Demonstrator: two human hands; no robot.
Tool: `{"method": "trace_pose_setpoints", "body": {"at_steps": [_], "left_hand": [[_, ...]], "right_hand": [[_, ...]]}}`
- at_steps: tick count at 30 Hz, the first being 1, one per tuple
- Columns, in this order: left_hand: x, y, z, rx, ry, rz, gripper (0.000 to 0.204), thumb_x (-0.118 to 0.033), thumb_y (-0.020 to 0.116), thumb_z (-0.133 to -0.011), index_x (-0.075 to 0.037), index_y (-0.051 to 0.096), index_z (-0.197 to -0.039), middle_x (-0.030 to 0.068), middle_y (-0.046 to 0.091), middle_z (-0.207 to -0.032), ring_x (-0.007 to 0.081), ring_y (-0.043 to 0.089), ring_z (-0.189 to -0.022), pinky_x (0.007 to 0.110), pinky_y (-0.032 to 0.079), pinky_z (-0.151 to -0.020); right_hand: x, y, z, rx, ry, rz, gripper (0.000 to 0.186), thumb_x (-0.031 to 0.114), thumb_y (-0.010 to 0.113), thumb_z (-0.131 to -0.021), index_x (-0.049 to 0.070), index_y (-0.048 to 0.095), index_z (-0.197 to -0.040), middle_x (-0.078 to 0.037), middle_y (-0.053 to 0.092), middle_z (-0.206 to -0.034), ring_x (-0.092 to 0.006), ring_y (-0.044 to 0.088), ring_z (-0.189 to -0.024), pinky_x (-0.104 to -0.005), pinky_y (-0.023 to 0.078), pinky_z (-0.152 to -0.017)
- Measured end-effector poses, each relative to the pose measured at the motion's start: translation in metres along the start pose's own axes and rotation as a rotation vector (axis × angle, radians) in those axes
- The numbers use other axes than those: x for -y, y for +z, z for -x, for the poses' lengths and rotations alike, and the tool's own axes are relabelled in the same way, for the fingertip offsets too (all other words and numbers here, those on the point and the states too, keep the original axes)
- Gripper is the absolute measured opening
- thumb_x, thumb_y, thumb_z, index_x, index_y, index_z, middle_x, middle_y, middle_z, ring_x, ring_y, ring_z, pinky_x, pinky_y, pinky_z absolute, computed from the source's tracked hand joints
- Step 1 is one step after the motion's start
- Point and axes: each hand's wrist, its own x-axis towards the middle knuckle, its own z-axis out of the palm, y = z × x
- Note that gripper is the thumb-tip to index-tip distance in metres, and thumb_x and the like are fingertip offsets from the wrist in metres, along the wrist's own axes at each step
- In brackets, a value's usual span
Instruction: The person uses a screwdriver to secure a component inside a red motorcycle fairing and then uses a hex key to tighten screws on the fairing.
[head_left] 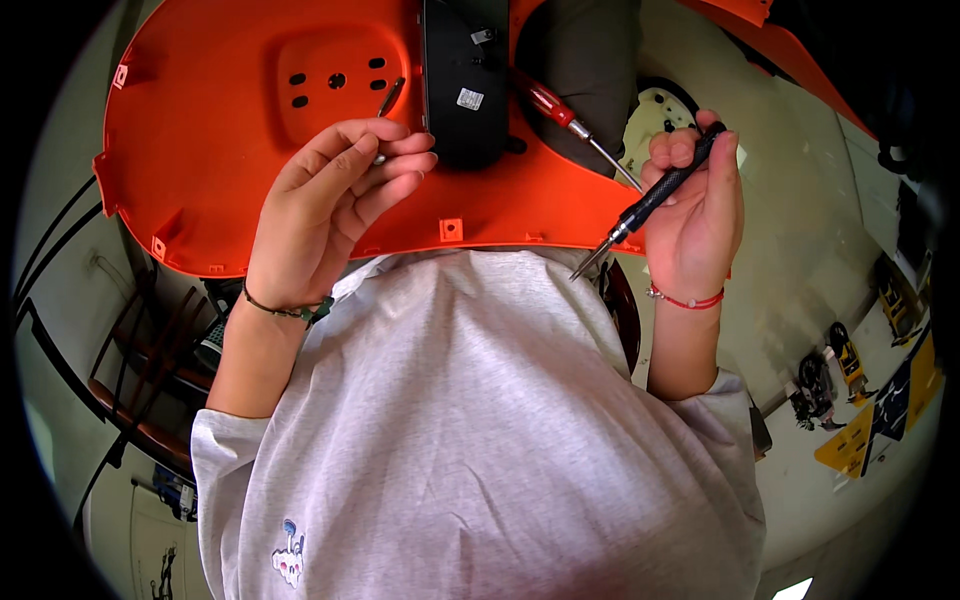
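My left hand [335, 205] has thumb and forefinger closed around a small silver piece [379, 158], too small to identify. A thin metal bit [392, 95] shows just above those fingertips; whether held or resting, I cannot tell. My right hand [692, 215] grips a black knurled screwdriver [660, 195], its metal tip pointing down and left. Behind it, a red-handled screwdriver [552, 105] lies slanted. Beneath both is a large orange plastic panel [190, 130] with clips and holes, bearing a black elongated part [462, 130] with a white label at the top centre.
A dark grey-clad leg [590, 50] is at the top. A pale table [780, 240] on the right holds yellow-and-black tools [848, 360]. A brown chair [130, 370] and black cables are at the left. Another orange panel [780, 55] is at upper right.
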Motion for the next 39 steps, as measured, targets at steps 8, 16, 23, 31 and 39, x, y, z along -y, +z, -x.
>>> {"method": "trace_pose_setpoints", "body": {"at_steps": [8,16,23,31,39], "left_hand": [[-0.013,0.039,-0.017,0.134,-0.045,-0.273,0.023,-0.003,0.045,-0.101,0.004,0.056,-0.119,0.0160,0.065,-0.116,0.0200,0.065,-0.107,0.029,0.054,-0.094],[-0.013,0.058,-0.058,0.198,-0.159,-0.505,0.024,-0.031,0.058,-0.099,-0.007,0.063,-0.098,-0.0022,0.064,-0.076,0.0049,0.057,-0.062,0.017,0.042,-0.056],[-0.005,0.018,-0.077,0.130,-0.038,-0.403,0.019,-0.026,0.057,-0.100,-0.009,0.063,-0.105,-0.0046,0.060,-0.083,0.0032,0.050,-0.065,0.017,0.038,-0.056],[-0.002,0.002,-0.081,0.204,0.007,-0.303,0.020,-0.020,0.055,-0.100,-0.006,0.061,-0.112,-0.0018,0.063,-0.091,0.0044,0.056,-0.075,0.017,0.046,-0.069],[0.004,-0.007,-0.086,0.160,-0.014,-0.270,0.020,-0.018,0.053,-0.100,-0.005,0.062,-0.112,-0.0005,0.064,-0.092,0.0056,0.056,-0.078,0.019,0.048,-0.074]], "right_hand": [[-0.007,0.005,-0.006,-0.162,0.388,-0.354,0.030,0.031,0.058,-0.099,0.003,0.057,-0.108,-0.003,0.055,-0.086,-0.0136,0.052,-0.079,-0.0225,0.040,-0.063],[0.000,0.010,0.006,-0.076,0.439,-0.284,0.026,0.032,0.048,-0.103,0.008,0.057,-0.097,0.000,0.052,-0.067,-0.0114,0.044,-0.061,-0.0223,0.029,-0.050],[0.001,0.024,0.002,0.030,0.120,0.391,0.031,0.019,0.040,-0.103,-0.005,0.059,-0.111,-0.017,0.070,-0.098,-0.0187,0.066,-0.092,-0.0240,0.043,-0.065],[-0.026,0.030,0.003,0.184,-0.027,0.667,0.019,0.000,0.046,-0.097,-0.005,0.061,-0.108,-0.020,0.066,-0.118,-0.0204,0.063,-0.107,-0.0297,0.049,-0.089],[-0.045,0.017,0.012,0.183,-0.032,0.736,0.019,0.000,0.045,-0.097,-0.005,0.061,-0.105,-0.021,0.065,-0.119,-0.0180,0.062,-0.102,-0.0305,0.048,-0.090]]}}
